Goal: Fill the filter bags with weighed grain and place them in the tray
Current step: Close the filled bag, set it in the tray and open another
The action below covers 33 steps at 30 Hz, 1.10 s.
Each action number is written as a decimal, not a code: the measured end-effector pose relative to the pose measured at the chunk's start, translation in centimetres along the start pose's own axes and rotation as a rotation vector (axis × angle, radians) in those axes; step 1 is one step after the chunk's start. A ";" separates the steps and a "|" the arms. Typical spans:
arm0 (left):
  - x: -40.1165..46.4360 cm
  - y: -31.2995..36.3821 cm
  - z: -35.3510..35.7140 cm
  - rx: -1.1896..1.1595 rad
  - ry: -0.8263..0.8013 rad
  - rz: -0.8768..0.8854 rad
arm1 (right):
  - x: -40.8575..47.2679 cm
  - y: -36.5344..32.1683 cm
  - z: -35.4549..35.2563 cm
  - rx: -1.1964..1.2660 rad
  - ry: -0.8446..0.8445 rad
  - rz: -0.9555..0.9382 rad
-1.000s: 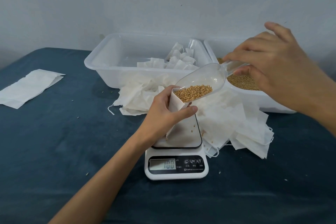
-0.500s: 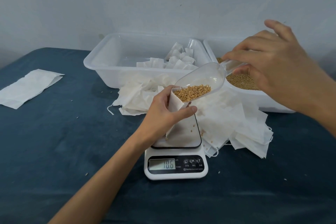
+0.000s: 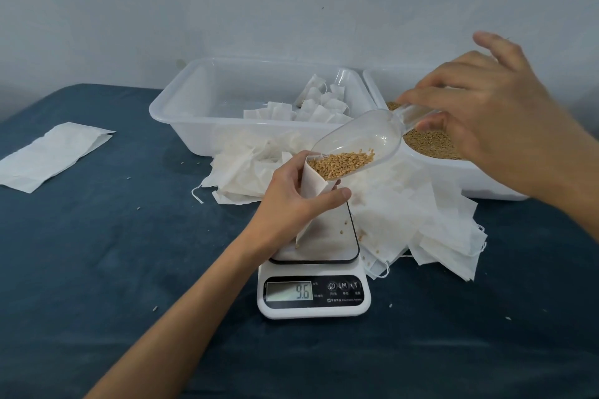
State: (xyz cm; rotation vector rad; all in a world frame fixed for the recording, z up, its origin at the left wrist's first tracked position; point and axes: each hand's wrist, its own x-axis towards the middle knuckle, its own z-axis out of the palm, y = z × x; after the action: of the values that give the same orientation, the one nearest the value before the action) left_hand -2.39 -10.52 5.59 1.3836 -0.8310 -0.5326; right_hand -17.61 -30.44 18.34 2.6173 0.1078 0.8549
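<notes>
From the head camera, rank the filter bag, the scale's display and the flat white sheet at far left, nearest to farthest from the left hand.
1. Filter bag: held by the left hand, over the scale's plate.
2. Scale's display: just below the hand, toward the camera.
3. Flat white sheet: far left on the blue cloth.

Scale (image 3: 313, 296) readout: 9.6 is shown, where 10.0 and then 10.6 were shown.
Scoop (image 3: 358, 142): very slightly shifted; grain (image 3: 340, 165) kept at the filter bag (image 3: 312, 185) mouth.
</notes>
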 end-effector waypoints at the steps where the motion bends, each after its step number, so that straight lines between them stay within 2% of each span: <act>1: 0.0 0.0 0.0 -0.009 -0.002 -0.002 | 0.0 0.1 0.0 -0.001 0.001 -0.003; 14: 0.0 0.2 0.0 0.010 -0.010 0.042 | -0.1 0.1 0.1 0.007 0.015 -0.011; 33: 0.1 -0.2 -0.2 0.015 0.020 -0.002 | 0.1 -0.3 0.2 0.001 0.024 -0.009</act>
State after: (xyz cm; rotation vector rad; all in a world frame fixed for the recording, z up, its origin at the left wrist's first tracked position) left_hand -2.11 -10.52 5.37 1.4014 -0.8192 -0.5141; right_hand -17.40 -30.22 18.17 2.6067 0.1260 0.8837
